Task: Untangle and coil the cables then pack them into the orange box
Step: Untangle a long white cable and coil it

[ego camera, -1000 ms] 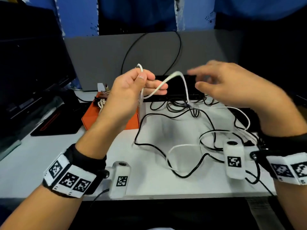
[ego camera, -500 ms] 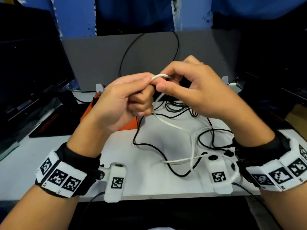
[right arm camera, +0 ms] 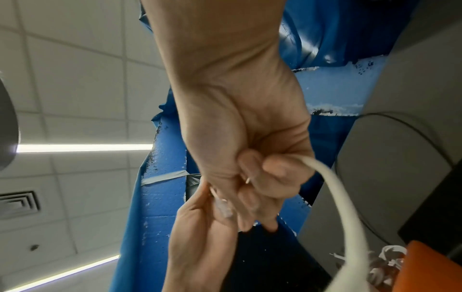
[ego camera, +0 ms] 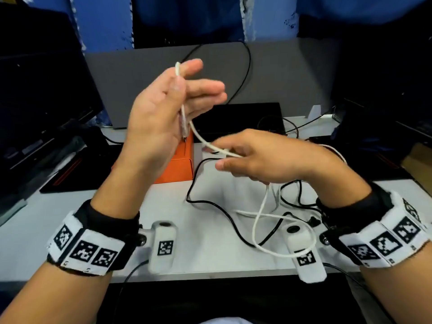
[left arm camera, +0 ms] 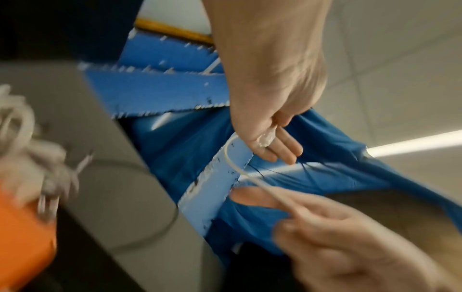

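My left hand [ego camera: 184, 94] is raised above the orange box [ego camera: 177, 164], fingers nearly straight. Its thumb pins the white cable [ego camera: 198, 136] and its clear plug [left arm camera: 266, 136] against the fingers. The cable loops over the index finger, then runs down and right to my right hand [ego camera: 224, 154]. That hand's curled fingers [right arm camera: 260, 177] grip the cable just right of the box. Below it the cable hangs to a loose loop [ego camera: 264, 218] on the white table [ego camera: 210, 253], crossing the black cables [ego camera: 210, 202]. A coiled white cable [right arm camera: 385, 262] lies in the box.
A dark monitor [ego camera: 42, 101] stands at the left, with a black pad [ego camera: 70, 174] in front of it. A grey partition [ego camera: 140, 78] and a black device [ego camera: 240, 118] close off the back. A thin black wire [ego camera: 247, 66] arcs over the partition. The table's front edge is near my wrists.
The hands were together, both pinching the cable. Now my left hand has risen with its fingers straighter, and my right hand has moved down and right along the cable.
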A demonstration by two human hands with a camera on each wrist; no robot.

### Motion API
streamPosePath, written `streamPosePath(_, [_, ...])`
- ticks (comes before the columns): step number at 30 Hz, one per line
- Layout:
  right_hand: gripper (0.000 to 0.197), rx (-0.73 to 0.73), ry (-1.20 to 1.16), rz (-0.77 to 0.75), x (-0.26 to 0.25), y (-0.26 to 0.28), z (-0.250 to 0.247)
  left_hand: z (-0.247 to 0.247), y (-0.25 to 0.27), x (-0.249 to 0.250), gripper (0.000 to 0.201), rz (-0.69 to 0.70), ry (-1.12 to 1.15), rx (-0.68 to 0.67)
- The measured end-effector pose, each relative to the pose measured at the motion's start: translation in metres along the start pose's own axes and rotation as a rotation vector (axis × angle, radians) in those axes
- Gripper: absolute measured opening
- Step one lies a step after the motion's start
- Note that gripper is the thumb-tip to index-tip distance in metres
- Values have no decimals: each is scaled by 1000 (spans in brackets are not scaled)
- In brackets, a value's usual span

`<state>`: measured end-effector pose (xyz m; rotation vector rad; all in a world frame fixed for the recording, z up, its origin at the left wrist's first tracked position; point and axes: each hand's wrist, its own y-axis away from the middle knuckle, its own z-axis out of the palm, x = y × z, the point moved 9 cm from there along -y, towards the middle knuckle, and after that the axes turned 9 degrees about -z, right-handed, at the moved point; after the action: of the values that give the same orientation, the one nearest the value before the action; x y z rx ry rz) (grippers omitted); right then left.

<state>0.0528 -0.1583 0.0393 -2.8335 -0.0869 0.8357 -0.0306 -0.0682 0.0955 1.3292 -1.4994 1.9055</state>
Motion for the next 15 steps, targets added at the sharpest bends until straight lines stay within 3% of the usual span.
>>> streamPosePath(2, [21,33,27,-65,-12,4,-10,8,2,-2,34,19,-333,-67])
streamPosePath(5, [20,287,5,-117,-20,14,-48,20,9,-11,30,-95,-545,-259])
streamPosePath(9, [11,619,-190,-204,-22,33,-83,27,17,-12,35,-194,-317,-400])
streamPosePath(12, [15,576,-128,-241,-29,26,-73,31,20,-6,33,-166,-34,-449])
streamPosePath(15, [33,504,-12,-167,-26,17,-59,36,21,-11,29,-201,144,-462])
